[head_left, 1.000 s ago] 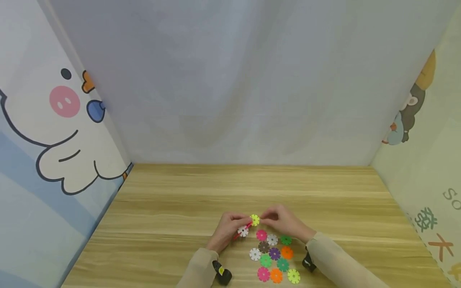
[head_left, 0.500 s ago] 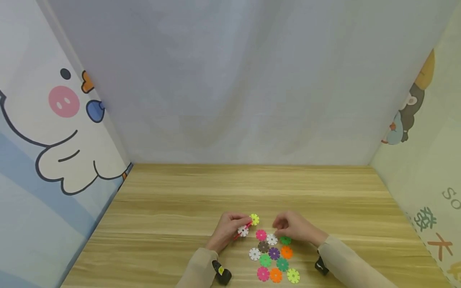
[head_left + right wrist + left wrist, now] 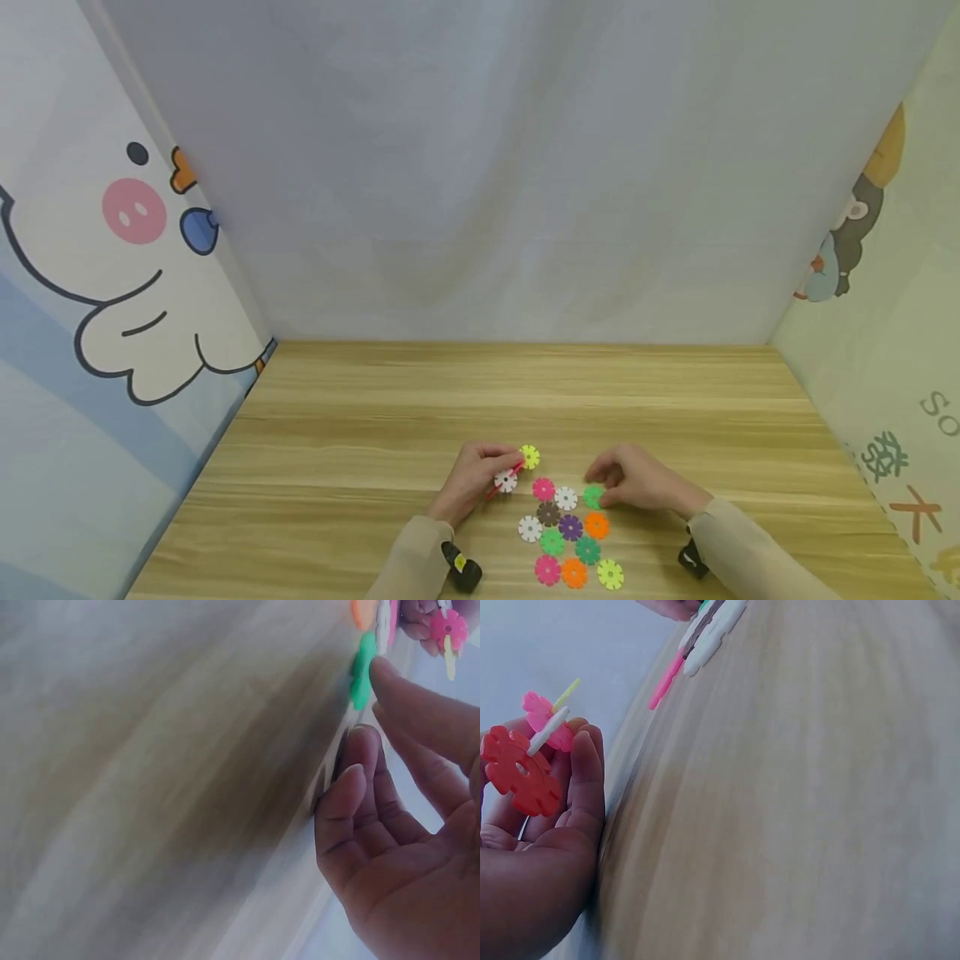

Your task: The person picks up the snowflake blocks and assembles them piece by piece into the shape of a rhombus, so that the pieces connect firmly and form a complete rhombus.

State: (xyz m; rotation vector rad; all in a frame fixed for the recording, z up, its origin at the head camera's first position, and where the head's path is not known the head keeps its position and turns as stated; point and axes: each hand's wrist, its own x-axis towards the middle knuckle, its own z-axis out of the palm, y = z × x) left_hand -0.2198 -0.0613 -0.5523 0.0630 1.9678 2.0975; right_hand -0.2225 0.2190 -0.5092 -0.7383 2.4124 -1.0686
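My left hand (image 3: 472, 477) pinches a small chain of notched plastic discs, raised at the left of the loose ones. In the left wrist view a red disc (image 3: 523, 772), a white disc (image 3: 550, 730), a pink disc (image 3: 538, 710) and a yellow disc (image 3: 567, 694) are slotted together at angles. My right hand (image 3: 647, 485) is over a green disc (image 3: 592, 497) lying on the table, its fingers loosely bent. Seen from the right wrist, one fingertip (image 3: 382, 669) is right at the edge of that green disc.
Several loose discs lie flat on the wood-grain table (image 3: 360, 433), among them a purple one (image 3: 571, 527), an orange one (image 3: 597, 525) and a brown one (image 3: 548, 513). A pale curtain (image 3: 480, 183) hangs behind the table, with printed panels at both sides.
My right hand has left the yellow disc of the chain and moved right and down to the green disc. The left hand has stayed in place, holding the chain.
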